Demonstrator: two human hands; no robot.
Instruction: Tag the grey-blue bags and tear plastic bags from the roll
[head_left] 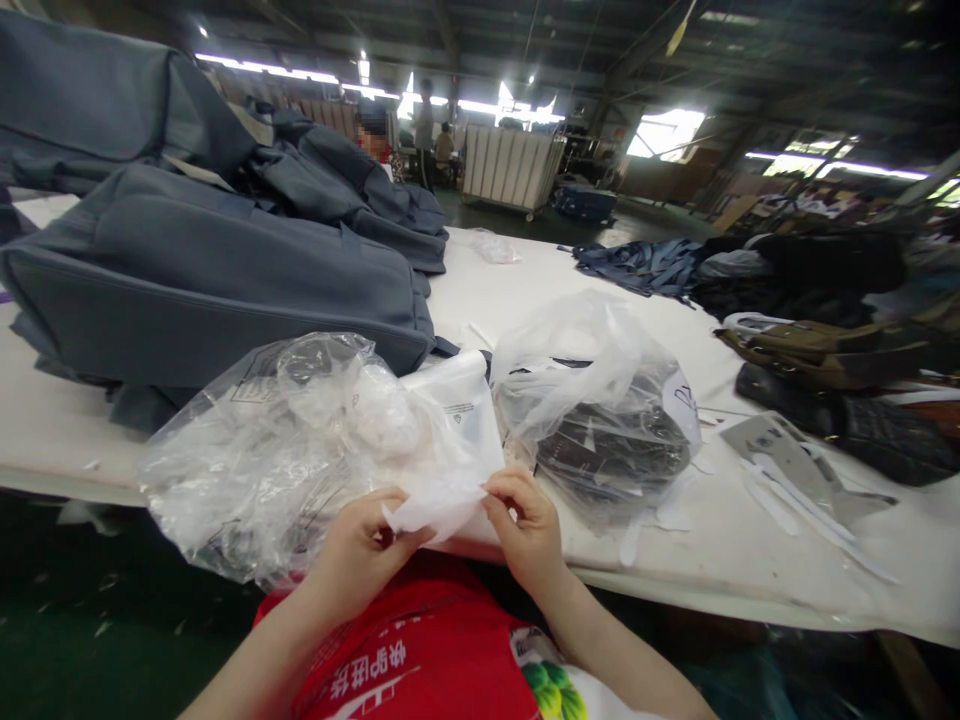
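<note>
Close to the table's front edge, my left hand (367, 545) pinches one side of a thin white translucent sheet (442, 508), its fingertips closed. The opposite side of the sheet is pinched between thumb and fingers of my right hand (529, 525). Whether the sheet is paper or plastic I cannot tell. Just behind it lies a flat whitish plastic bag (472, 400) with small print. Left of my hands spreads a crumpled heap of clear plastic bags (247, 470). On the right stands a clear bag full of dark items (607, 440).
Blue-grey bags (225, 270) are piled on the left of the white table (750, 560). Blue straps (637, 265), brown and black bags (832, 350) and a grey card piece (772, 450) lie right. A wheeled cart (510, 165) and people stand beyond.
</note>
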